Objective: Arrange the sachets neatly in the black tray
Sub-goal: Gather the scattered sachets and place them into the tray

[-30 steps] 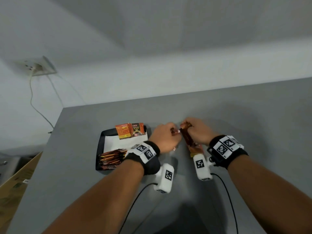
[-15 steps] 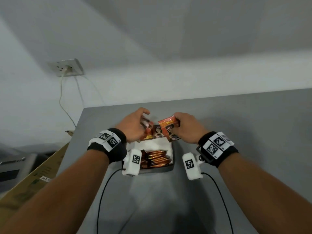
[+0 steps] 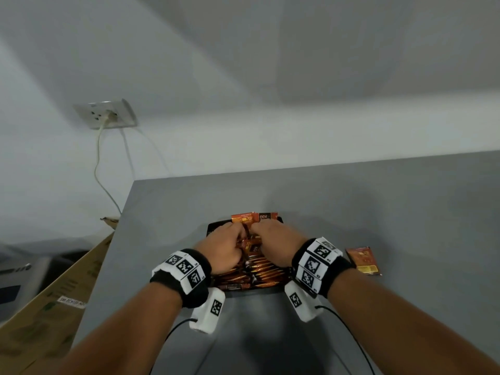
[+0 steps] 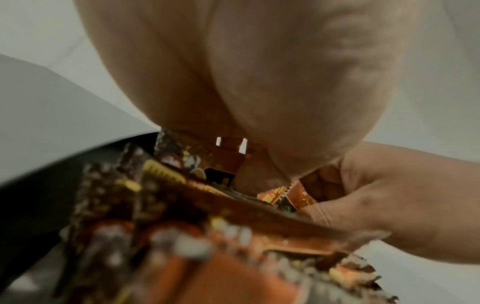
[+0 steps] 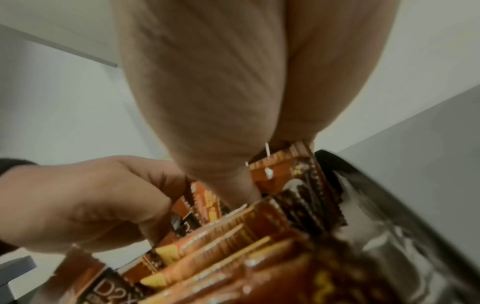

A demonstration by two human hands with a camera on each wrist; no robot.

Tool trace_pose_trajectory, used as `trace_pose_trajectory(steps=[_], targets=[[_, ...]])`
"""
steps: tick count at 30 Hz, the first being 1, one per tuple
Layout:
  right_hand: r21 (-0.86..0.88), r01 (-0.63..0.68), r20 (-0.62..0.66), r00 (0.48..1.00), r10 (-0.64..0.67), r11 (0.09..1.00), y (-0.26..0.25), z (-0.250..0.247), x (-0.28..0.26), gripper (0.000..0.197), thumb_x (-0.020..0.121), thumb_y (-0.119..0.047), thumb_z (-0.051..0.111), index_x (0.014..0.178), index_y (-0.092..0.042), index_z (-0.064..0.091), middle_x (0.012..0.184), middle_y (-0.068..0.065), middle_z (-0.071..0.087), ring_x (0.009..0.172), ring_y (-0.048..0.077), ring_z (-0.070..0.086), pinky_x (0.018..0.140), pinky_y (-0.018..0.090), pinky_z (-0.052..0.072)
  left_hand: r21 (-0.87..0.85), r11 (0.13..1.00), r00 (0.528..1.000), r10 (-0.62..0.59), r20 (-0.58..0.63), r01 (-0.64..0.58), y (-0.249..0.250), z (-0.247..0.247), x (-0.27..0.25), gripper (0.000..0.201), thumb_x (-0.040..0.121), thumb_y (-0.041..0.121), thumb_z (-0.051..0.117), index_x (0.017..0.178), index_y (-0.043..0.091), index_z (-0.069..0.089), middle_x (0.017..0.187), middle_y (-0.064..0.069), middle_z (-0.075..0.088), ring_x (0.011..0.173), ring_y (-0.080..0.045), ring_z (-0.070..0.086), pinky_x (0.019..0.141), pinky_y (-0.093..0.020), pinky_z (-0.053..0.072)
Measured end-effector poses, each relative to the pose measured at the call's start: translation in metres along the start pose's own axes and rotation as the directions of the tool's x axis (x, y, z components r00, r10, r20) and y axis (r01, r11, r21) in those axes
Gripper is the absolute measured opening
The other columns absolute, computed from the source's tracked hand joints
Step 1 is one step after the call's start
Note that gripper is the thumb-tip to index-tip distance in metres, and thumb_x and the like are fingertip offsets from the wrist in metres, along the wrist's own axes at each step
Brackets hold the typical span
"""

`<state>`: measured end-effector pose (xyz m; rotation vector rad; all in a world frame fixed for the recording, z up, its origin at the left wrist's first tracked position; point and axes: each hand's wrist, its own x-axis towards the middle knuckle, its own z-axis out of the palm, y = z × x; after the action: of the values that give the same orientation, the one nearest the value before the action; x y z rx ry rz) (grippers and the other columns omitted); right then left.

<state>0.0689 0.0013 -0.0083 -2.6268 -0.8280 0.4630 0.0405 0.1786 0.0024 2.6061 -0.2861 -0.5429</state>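
Observation:
The black tray lies on the grey table with both my hands inside it. Brown and orange sachets lie in a row across its near half, and two more stand against its far rim. My left hand and right hand meet over the middle, fingers curled down onto a bundle of sachets. In the right wrist view the left hand pinches an orange sachet beside the tray wall. One loose sachet lies on the table to the right of the tray.
A cardboard box stands beyond the table's left edge. A wall socket with a hanging cable is at the back left. Black cables trail from my wrist cameras over the near table. Bare grey tabletop spreads to the right and behind the tray.
Both hands carried the sachets from the table right of the tray to over it, then lowered them into its middle. The head view swung with them.

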Motion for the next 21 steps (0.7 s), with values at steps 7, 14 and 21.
trace_pose_trajectory(steps=[7,14,21], targets=[[0.187,0.008,-0.028,1.000,-0.003,0.982,0.008,-0.002,-0.015,0.024,0.091,-0.035,0.067,0.111,-0.023,0.063,0.101,-0.013,0.056,0.092,0.007,0.054,0.082,0.024,0.044,0.012,1.000,1.000,0.011,-0.022,-0.010,0.000,0.008,-0.005,0.029,0.089,0.039,0.057,0.116,0.028,0.053,0.113,0.009,0.052,0.105,-0.014,0.049,0.094,-0.038,0.045],[0.364,-0.147,-0.158,0.963,0.217,0.920,0.034,-0.035,-0.046,0.031,0.089,-0.035,0.071,0.117,-0.023,0.064,0.100,-0.016,0.057,0.088,0.002,0.055,0.073,0.018,0.041,0.014,1.000,0.989,0.023,-0.143,-0.021,0.013,-0.002,-0.005,0.022,0.090,0.038,0.057,0.110,0.030,0.058,0.108,0.010,0.059,0.096,-0.012,0.056,0.086,-0.034,0.049],[0.028,-0.679,-0.156,0.722,0.674,0.734,0.131,-0.018,-0.107,0.043,0.090,-0.043,0.060,0.121,-0.013,0.059,0.124,0.011,0.065,0.118,0.031,0.058,0.101,0.035,0.043,-0.062,0.998,0.964,-0.047,-0.263,0.032,0.005,-0.002,-0.012,0.012,0.092,0.019,0.060,0.102,0.026,0.061,0.097,0.010,0.063,0.086,-0.009,0.061,0.078,-0.029,0.052]])
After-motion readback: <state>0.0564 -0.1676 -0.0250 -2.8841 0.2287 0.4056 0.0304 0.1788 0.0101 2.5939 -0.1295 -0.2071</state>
